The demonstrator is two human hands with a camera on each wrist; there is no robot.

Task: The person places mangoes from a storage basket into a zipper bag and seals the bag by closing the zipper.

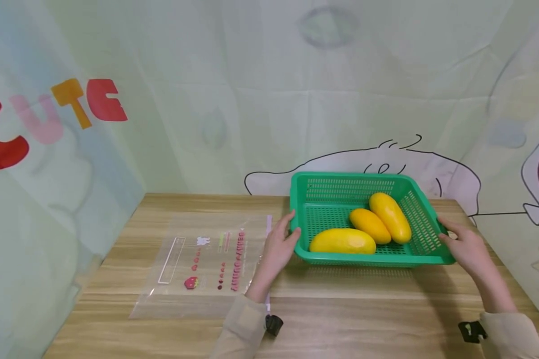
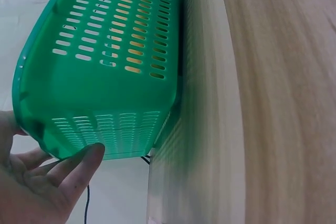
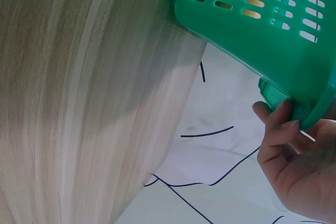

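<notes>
A green plastic basket [image 1: 373, 260] with slotted walls is at the back right of the wooden table. Three smooth yellow oblong fruits lie in it: one fruit [image 1: 343, 241] along the front wall, a smaller fruit [image 1: 370, 225] in the middle and a longer fruit [image 1: 391, 218] at the right. My left hand [image 1: 278, 244] grips the basket's left rim, thumb and fingers around it in the left wrist view. On the opposite side my right hand [image 1: 470, 251] holds the right rim, its fingers curled under the edge in the right wrist view. Whether the base touches the table, I cannot tell.
A clear plastic bag [image 1: 206, 299] with printed strawberries lies flat on the table [image 1: 341, 319], left of the basket and partly behind my left forearm. A printed cloth [image 1: 233, 99] hangs along the table's back and sides.
</notes>
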